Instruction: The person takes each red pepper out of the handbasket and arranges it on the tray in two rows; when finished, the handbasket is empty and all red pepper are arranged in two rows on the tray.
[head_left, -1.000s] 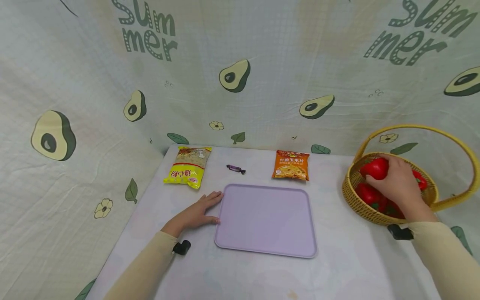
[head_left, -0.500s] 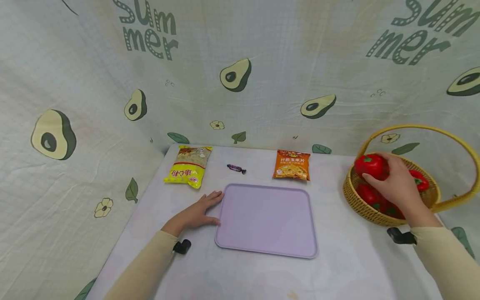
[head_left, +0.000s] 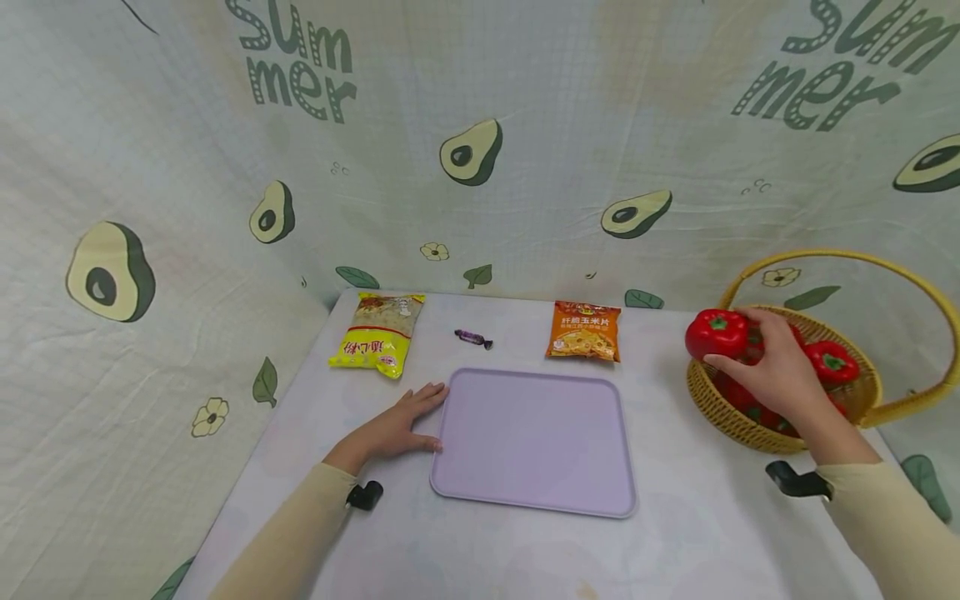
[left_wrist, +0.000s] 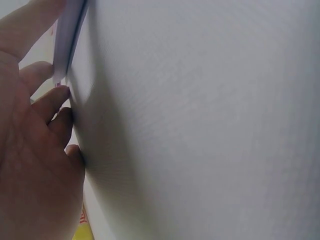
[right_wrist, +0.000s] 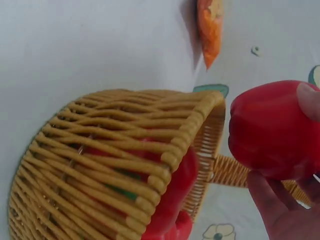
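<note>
Tray (head_left: pixel 532 442) nearest; your L hand (head_left: pixel 392 425) at its L edge, fingers spread, gripping nothing. Your R hand (head_left: pixel 780 367): thumb + fingers curled round red pepper (head_left: pixel 717 334), just above basket's (head_left: pixel 716 414) L rim. Prob. best: firm grip, lift well clear of rim. Orange snack bag (head_left: pixel 583 331) beyond, apart.

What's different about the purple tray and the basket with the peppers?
The tray is purple and rectangular, while the basket is yellow-brown, round and woven. The tray is flat with a low rim; the basket has deeper sides and a tall curved handle. The left hand touches the tray's edge, while red peppers lie in the basket. Both sit on the table.
</note>
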